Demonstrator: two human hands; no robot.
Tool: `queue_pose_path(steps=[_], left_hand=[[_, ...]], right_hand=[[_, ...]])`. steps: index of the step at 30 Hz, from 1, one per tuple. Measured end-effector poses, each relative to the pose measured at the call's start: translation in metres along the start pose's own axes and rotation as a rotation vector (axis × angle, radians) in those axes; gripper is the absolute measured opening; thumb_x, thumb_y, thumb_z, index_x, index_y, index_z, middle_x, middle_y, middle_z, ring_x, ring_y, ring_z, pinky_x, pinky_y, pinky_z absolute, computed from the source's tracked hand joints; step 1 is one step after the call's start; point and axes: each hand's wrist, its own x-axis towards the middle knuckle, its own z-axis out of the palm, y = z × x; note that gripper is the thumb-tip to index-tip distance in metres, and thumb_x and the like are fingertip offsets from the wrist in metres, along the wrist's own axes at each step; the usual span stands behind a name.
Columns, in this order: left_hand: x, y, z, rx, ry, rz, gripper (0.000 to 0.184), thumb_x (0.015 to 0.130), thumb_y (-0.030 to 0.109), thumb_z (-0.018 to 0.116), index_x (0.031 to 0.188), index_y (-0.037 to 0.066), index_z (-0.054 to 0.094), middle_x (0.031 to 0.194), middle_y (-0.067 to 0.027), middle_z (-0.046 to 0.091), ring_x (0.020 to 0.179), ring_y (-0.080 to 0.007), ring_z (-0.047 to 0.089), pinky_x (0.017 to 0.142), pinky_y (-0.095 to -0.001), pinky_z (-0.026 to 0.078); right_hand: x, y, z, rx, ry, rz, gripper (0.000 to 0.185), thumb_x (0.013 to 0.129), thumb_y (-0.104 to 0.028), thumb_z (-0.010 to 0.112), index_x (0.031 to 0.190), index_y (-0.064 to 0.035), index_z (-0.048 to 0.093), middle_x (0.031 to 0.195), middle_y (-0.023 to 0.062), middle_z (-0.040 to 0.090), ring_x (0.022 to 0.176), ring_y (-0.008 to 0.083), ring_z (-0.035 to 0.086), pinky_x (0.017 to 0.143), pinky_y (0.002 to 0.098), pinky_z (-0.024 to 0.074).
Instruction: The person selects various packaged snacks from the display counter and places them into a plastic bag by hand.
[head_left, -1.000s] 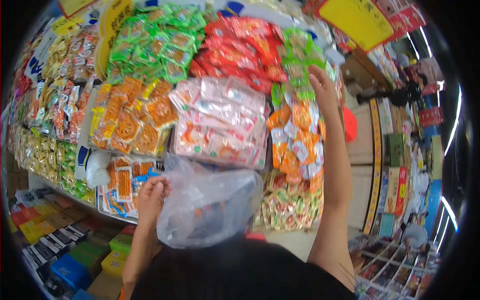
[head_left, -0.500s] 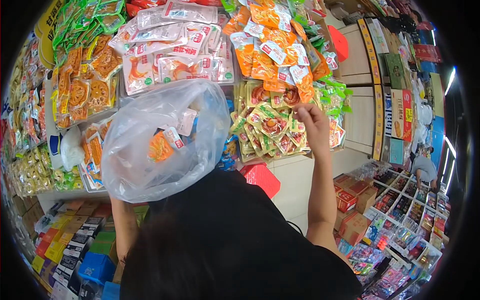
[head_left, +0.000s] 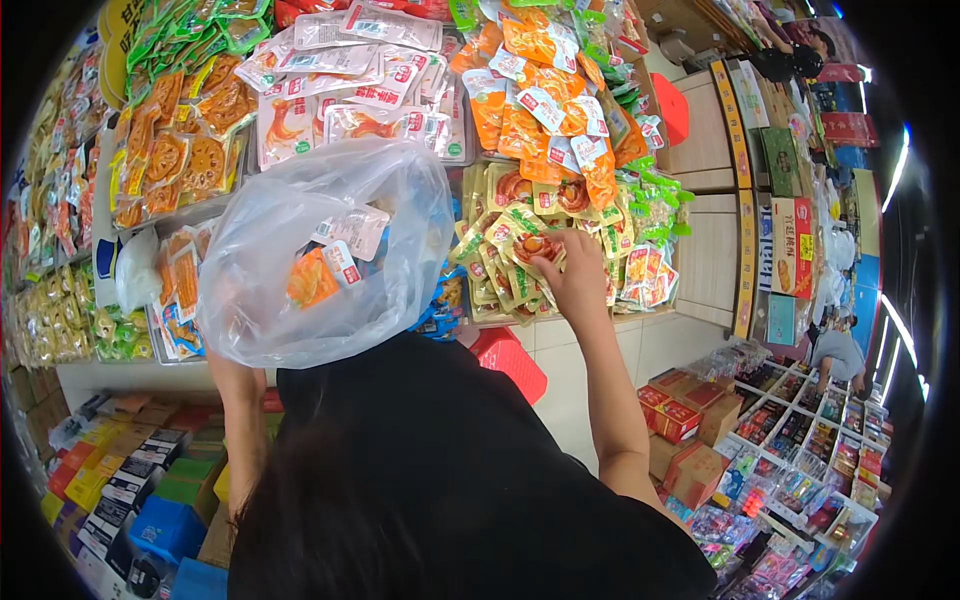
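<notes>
A clear plastic bag (head_left: 270, 290) hangs open at my left hand, whose fingers are hidden behind the plastic. Inside the bag lie an orange packet (head_left: 314, 278) and a pale pink packet (head_left: 360, 232). My right hand (head_left: 575, 268) rests on the pile of gold-green packets (head_left: 500, 262), its thumb and fingers closing on one gold-green packet (head_left: 532, 248) at the top. Just behind that pile are orange and white packets (head_left: 540, 110). Pink and white packets (head_left: 370, 120) lie behind the bag.
Lotus-slice packets (head_left: 190, 160) are at the left, green packets (head_left: 655, 205) at the right. A red stool (head_left: 508, 362) stands below the display edge. Cardboard boxes (head_left: 697, 470) sit on the floor at the right; a person (head_left: 838, 355) is farther off.
My right hand has moved left and down from the pile's right side onto the gold-green packets and taken hold of one. The bag has shifted slightly up and left.
</notes>
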Motion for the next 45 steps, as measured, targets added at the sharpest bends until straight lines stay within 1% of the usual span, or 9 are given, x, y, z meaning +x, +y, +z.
queue_pose_path(steps=[2, 4, 9, 12, 15, 17, 18, 22, 45], left_hand=[[-0.005, 0.003, 0.006, -0.033, 0.008, -0.011, 0.039, 0.089, 0.02, 0.05, 0.124, 0.004, 0.043, 0.122, -0.0084, 0.048, 0.112, -0.0215, 0.047, 0.095, -0.0344, 0.039], [-0.01, 0.006, 0.011, -0.076, 0.017, 0.036, 0.038, 0.087, 0.012, 0.051, 0.122, 0.0, 0.043, 0.118, -0.0105, 0.051, 0.106, -0.0197, 0.051, 0.091, -0.0315, 0.041], [-0.013, -0.003, 0.003, -0.131, -0.007, -0.004, 0.038, 0.088, 0.01, 0.05, 0.123, 0.0, 0.042, 0.119, -0.0109, 0.05, 0.107, -0.0197, 0.05, 0.091, -0.0316, 0.041], [-0.015, -0.003, 0.004, -0.172, 0.02, -0.032, 0.038, 0.088, 0.01, 0.05, 0.123, 0.0, 0.042, 0.119, -0.0107, 0.05, 0.107, -0.0196, 0.05, 0.091, -0.0318, 0.041], [-0.016, 0.0, 0.008, -0.171, 0.037, -0.044, 0.038, 0.088, 0.01, 0.05, 0.124, 0.0, 0.041, 0.12, -0.0107, 0.049, 0.109, -0.0198, 0.049, 0.092, -0.0323, 0.04], [-0.016, 0.0, 0.009, -0.167, 0.035, -0.044, 0.038, 0.089, 0.012, 0.05, 0.124, 0.001, 0.04, 0.121, -0.0108, 0.048, 0.11, -0.02, 0.048, 0.093, -0.0327, 0.04], [-0.017, -0.001, 0.008, -0.146, 0.029, -0.041, 0.04, 0.089, 0.013, 0.049, 0.125, 0.0, 0.039, 0.122, -0.0111, 0.047, 0.112, -0.0204, 0.047, 0.094, -0.0332, 0.039], [-0.024, -0.007, 0.006, -0.118, 0.058, -0.117, 0.044, 0.09, 0.017, 0.049, 0.128, 0.001, 0.035, 0.128, -0.0115, 0.042, 0.117, -0.0213, 0.043, 0.097, -0.0339, 0.037], [-0.032, -0.015, -0.001, -0.113, -0.055, -0.122, 0.048, 0.088, 0.013, 0.05, 0.131, 0.002, 0.033, 0.131, -0.0095, 0.04, 0.118, -0.0197, 0.043, 0.097, -0.0327, 0.036]], right_hand=[[-0.001, -0.002, 0.004, -0.054, -0.064, 0.013, 0.046, 0.066, -0.018, 0.073, 0.104, -0.0057, 0.05, 0.104, 0.0124, 0.052, 0.1, 0.0317, 0.045, 0.086, 0.0399, 0.0363], [0.0, -0.003, 0.007, -0.075, -0.065, 0.016, 0.047, 0.065, -0.018, 0.074, 0.103, -0.0054, 0.05, 0.103, 0.0127, 0.052, 0.099, 0.0316, 0.045, 0.085, 0.0398, 0.0366], [0.002, -0.002, 0.012, -0.145, -0.018, 0.031, 0.048, 0.062, -0.017, 0.075, 0.102, -0.0047, 0.051, 0.102, 0.0134, 0.052, 0.095, 0.0307, 0.046, 0.085, 0.0398, 0.0368], [0.003, 0.007, 0.014, -0.172, -0.064, 0.069, 0.047, 0.061, -0.018, 0.074, 0.1, -0.0038, 0.053, 0.097, 0.013, 0.053, 0.095, 0.0311, 0.045, 0.08, 0.04, 0.0378], [0.006, 0.021, 0.007, -0.14, -0.239, 0.129, 0.041, 0.068, -0.017, 0.072, 0.101, -0.002, 0.053, 0.096, 0.0114, 0.055, 0.09, 0.0242, 0.049, 0.075, 0.0351, 0.0408], [0.009, 0.017, -0.006, 0.811, -0.35, 0.421, 0.032, 0.076, -0.015, 0.067, 0.101, -0.0001, 0.053, 0.097, 0.009, 0.057, 0.087, 0.0147, 0.053, 0.073, 0.0283, 0.0435], [0.007, 0.009, -0.012, 1.004, -0.222, 0.364, 0.026, 0.082, -0.012, 0.062, 0.103, 0.0003, 0.051, 0.101, 0.0073, 0.058, 0.088, 0.0093, 0.054, 0.076, 0.024, 0.0445], [0.008, -0.015, -0.034, 1.186, -0.1, 0.393, 0.031, 0.084, -0.012, 0.059, 0.109, 0.0009, 0.048, 0.103, 0.0078, 0.058, 0.092, 0.0114, 0.054, 0.082, 0.026, 0.0443], [0.008, -0.043, -0.043, 1.192, -0.036, 0.288, 0.026, 0.085, -0.01, 0.058, 0.105, 0.0005, 0.047, 0.1, 0.007, 0.057, 0.09, 0.0095, 0.053, 0.081, 0.025, 0.0436]])
